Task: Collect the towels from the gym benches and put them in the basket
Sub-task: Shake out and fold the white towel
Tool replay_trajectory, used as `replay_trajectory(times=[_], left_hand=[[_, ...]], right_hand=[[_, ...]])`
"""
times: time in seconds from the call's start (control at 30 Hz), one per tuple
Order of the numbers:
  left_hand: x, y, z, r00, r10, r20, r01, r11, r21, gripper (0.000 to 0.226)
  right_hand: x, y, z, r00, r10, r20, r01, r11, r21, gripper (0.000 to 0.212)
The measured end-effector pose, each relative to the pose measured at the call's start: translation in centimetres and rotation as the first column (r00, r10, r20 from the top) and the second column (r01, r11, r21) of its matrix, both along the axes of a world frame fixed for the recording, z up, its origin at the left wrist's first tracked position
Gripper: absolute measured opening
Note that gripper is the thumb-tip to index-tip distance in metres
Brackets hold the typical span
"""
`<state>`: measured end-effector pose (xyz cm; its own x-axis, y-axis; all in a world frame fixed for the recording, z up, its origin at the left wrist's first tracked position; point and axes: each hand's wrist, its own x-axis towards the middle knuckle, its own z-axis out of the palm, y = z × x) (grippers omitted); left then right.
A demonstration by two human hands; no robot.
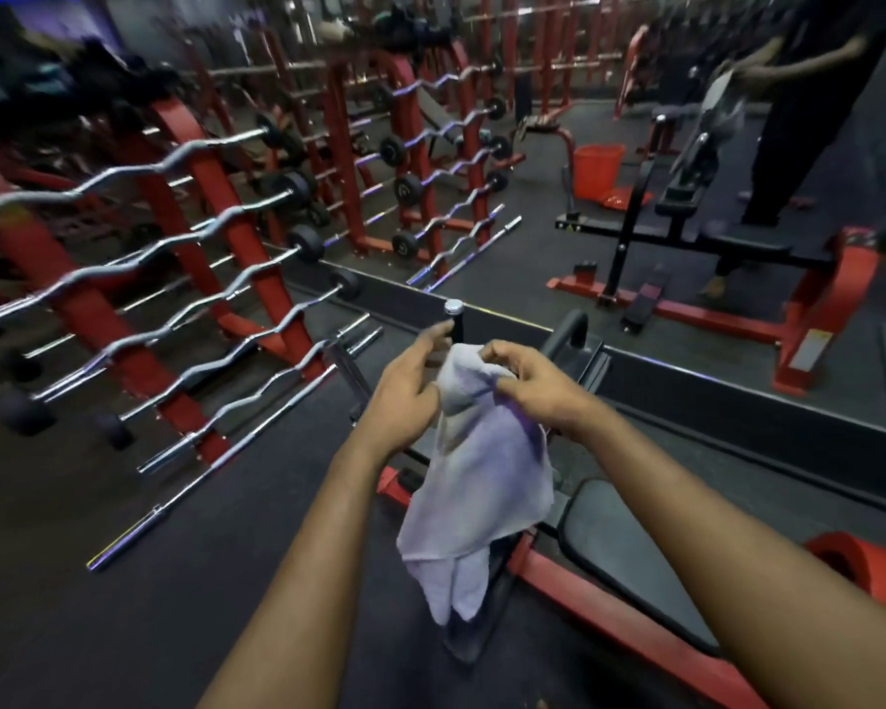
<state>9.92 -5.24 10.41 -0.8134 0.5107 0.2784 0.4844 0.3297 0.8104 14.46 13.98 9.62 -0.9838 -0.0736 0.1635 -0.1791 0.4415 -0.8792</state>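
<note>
A pale grey-white towel [477, 483] hangs in front of me, bunched at its top. My right hand [538, 386] pinches that top edge. My left hand [405, 396] touches the towel's left side, fingers spread, its grip unclear. The cloth dangles over a black padded bench [630, 555] with a red frame at lower right. An orange basket [597, 171] stands on the floor far off at the upper right, beyond a black ledge.
Red racks [257, 258] with chrome curl bars fill the left and back. A black-and-red bench [737, 248] stands at right. A person in dark clothes [809, 110] stands at the upper right near it. Loose bars [175, 509] lie on the dark floor.
</note>
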Motion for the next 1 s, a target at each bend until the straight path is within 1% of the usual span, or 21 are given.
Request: replay_trajectory(times=[0.07, 0.13, 0.17, 0.2, 0.27, 0.3, 0.33, 0.4, 0.47, 0.5, 0.53, 0.57, 0.6, 0.67, 0.73, 0.8, 0.83, 0.87, 0.93, 0.97, 1.0], left_hand=[[2.9, -2.1, 2.3, 0.992, -0.102, -0.076, 0.103, 0.995, 0.017, 0.074], [5.2, -3.9, 3.9, 0.974, -0.182, -0.134, 0.170, 0.981, -0.094, 0.078], [6.3, -4.9, 4.5, 0.967, -0.206, -0.147, 0.179, 0.967, -0.182, 0.075], [7.4, -6.0, 5.0, 0.965, -0.213, -0.150, 0.168, 0.949, -0.268, 0.064], [9.5, -7.8, 5.8, 0.976, -0.178, -0.126, 0.116, 0.914, -0.388, 0.034], [10.3, -8.6, 6.1, 0.981, -0.152, -0.120, 0.084, 0.893, -0.443, 0.027], [11.0, -9.2, 6.4, 0.982, -0.128, -0.136, 0.045, 0.868, -0.495, 0.027], [11.9, -10.5, 7.1, 0.972, -0.083, -0.220, -0.057, 0.825, -0.562, 0.037], [12.2, -11.5, 7.8, 0.953, -0.020, -0.301, -0.144, 0.846, -0.514, 0.043], [12.6, -11.8, 8.4, 0.942, 0.013, -0.337, -0.173, 0.876, -0.449, 0.042], [13.1, -11.9, 8.9, 0.930, 0.043, -0.365, -0.192, 0.903, -0.385, 0.037], [13.5, -11.8, 9.4, 0.917, 0.066, -0.393, -0.208, 0.920, -0.332, 0.030], [14.0, -11.5, 9.9, 0.897, 0.096, -0.432, -0.237, 0.928, -0.287, 0.026], [14.6, -11.4, 10.8, 0.853, 0.176, -0.491, -0.311, 0.928, -0.207, 0.027], [14.9, -12.0, 11.5, 0.837, 0.226, -0.498, -0.367, 0.907, -0.207, 0.029], [15.0, -13.6, 11.7, 0.857, 0.199, -0.476, -0.385, 0.860, -0.333, 0.033], [15.3, -14.5, 11.8, 0.877, 0.170, -0.449, -0.373, 0.830, -0.414, 0.037], [15.5, -15.3, 11.8, 0.894, 0.145, -0.425, -0.363, 0.788, -0.496, 0.041], [15.9, -16.5, 11.5, 0.915, 0.101, -0.392, -0.351, 0.679, -0.644, 0.041], [16.1, -16.9, 11.2, 0.918, 0.102, -0.382, -0.356, 0.634, -0.686, 0.040], [16.1, -17.4, 11.0, 0.917, 0.128, -0.377, -0.372, 0.611, -0.699, 0.037]], right_hand=[[2.5, -2.5, 2.3, 0.991, 0.133, -0.015, -0.132, 0.990, 0.039, 0.029], [4.9, -4.4, 4.6, 0.979, 0.204, -0.022, -0.202, 0.978, 0.048, 0.030], [6.1, -5.1, 5.6, 0.976, 0.218, -0.026, -0.216, 0.974, 0.064, 0.029], [7.4, -5.8, 6.2, 0.974, 0.226, -0.033, -0.222, 0.971, 0.083, 0.029], [9.5, -6.6, 7.5, 0.973, 0.225, -0.043, -0.217, 0.966, 0.138, 0.031], [10.3, -6.8, 8.0, 0.974, 0.224, -0.033, -0.215, 0.961, 0.174, 0.032], [10.9, -6.9, 8.3, 0.978, 0.210, -0.022, -0.201, 0.957, 0.209, 0.030], [12.1, -6.8, 8.6, 0.987, 0.158, -0.024, -0.144, 0.945, 0.294, 0.024], [13.0, -6.6, 9.0, 0.992, 0.129, 0.003, -0.124, 0.944, 0.306, 0.012], [13.8, -6.7, 9.4, 0.990, 0.139, 0.036, -0.144, 0.945, 0.294, 0.013], [14.4, -6.8, 9.5, 0.985, 0.152, 0.080, -0.169, 0.943, 0.286, 0.020], [14.9, -7.0, 9.5, 0.979, 0.161, 0.127, -0.193, 0.931, 0.310, 0.024], [15.4, -7.3, 9.1, 0.975, 0.155, 0.160, -0.204, 0.909, 0.364, 0.023], [16.3, -7.8, 7.7, 0.971, 0.110, 0.213, -0.198, 0.867, 0.456, 0.016], [16.9, -7.3, 6.1, 0.984, 0.012, 0.178, -0.099, 0.867, 0.489, 0.014], [16.8, -5.5, 5.2, 0.986, -0.155, 0.059, 0.104, 0.852, 0.513, 0.015], [16.8, -4.4, 5.1, 0.970, -0.242, -0.003, 0.211, 0.842, 0.496, 0.012], [16.9, -3.5, 5.3, 0.942, -0.329, -0.059, 0.316, 0.821, 0.474, 0.008], [16.9, -2.4, 6.0, 0.875, -0.457, -0.161, 0.478, 0.761, 0.438, 0.004], [16.8, -1.9, 6.3, 0.841, -0.501, -0.205, 0.537, 0.720, 0.440, 0.005], [16.6, -1.6, 6.7, 0.807, -0.539, -0.242, 0.585, 0.672, 0.454, 0.007]])
